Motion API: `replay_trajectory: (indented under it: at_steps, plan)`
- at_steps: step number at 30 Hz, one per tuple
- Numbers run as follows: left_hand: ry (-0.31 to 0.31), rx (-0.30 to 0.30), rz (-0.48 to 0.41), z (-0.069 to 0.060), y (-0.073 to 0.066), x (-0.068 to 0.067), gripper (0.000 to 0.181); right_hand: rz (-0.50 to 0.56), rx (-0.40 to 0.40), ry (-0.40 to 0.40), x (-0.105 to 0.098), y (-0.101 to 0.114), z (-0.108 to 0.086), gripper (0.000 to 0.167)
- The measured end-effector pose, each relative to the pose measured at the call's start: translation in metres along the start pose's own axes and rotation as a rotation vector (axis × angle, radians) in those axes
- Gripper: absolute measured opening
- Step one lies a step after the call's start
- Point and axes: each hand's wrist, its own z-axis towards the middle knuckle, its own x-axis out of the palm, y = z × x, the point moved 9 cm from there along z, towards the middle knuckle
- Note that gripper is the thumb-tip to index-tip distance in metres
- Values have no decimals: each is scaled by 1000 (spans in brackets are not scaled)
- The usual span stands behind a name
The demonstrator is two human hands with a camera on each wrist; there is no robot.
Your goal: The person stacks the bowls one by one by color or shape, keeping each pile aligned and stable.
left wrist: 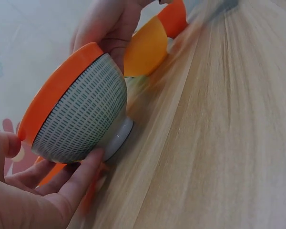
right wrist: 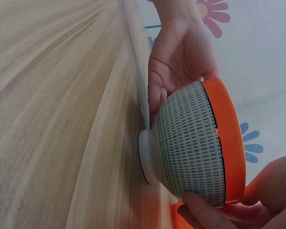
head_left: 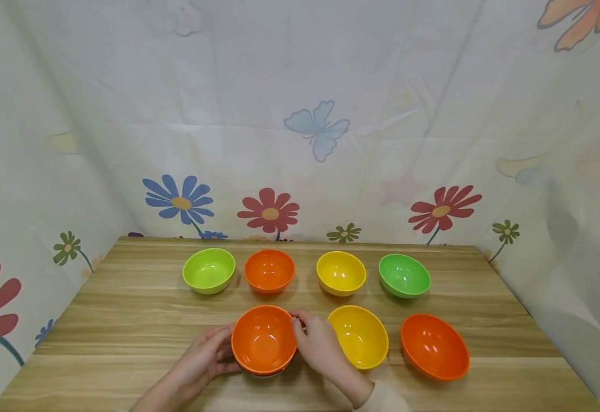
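Observation:
An orange bowl (head_left: 265, 339) sits inside a white bowl (left wrist: 88, 107) patterned with small green dashes, its orange rim standing above the patterned wall. My left hand (head_left: 208, 356) holds this pair from the left, thumb by the orange rim and fingers under the patterned side. From the right, my right hand (head_left: 321, 345) grips the pair, with thumb at the rim and fingers on the patterned wall, as the right wrist view shows. The white foot of the patterned bowl is close to the wooden table (left wrist: 219, 124); whether it touches is hard to tell.
Beside my right hand are a yellow bowl (head_left: 364, 337) and a tilted-looking orange-red bowl (head_left: 435, 347). Along the back stand a lime bowl (head_left: 209, 271), an orange bowl (head_left: 269, 271), a yellow bowl (head_left: 341, 273) and a green bowl (head_left: 405, 276). Flowered cloth (head_left: 227, 154) hangs behind.

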Motion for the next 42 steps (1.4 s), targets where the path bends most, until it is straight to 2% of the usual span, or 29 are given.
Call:
replay_trajectory:
  at_steps: [8,19,28,42]
  plan:
    - [49,-27,-54,-1,2,5,59,-2,5,1,1,-2,2,23]
    - [36,-40,-30,-1,1,6,59,15,-6,37,3,-2,1,25]
    - [54,-43,-41,-2,-1,8,57,23,-11,45,3,-2,2,24]
    - [42,-48,-43,-1,1,6,61,32,-22,58,2,0,0,25]
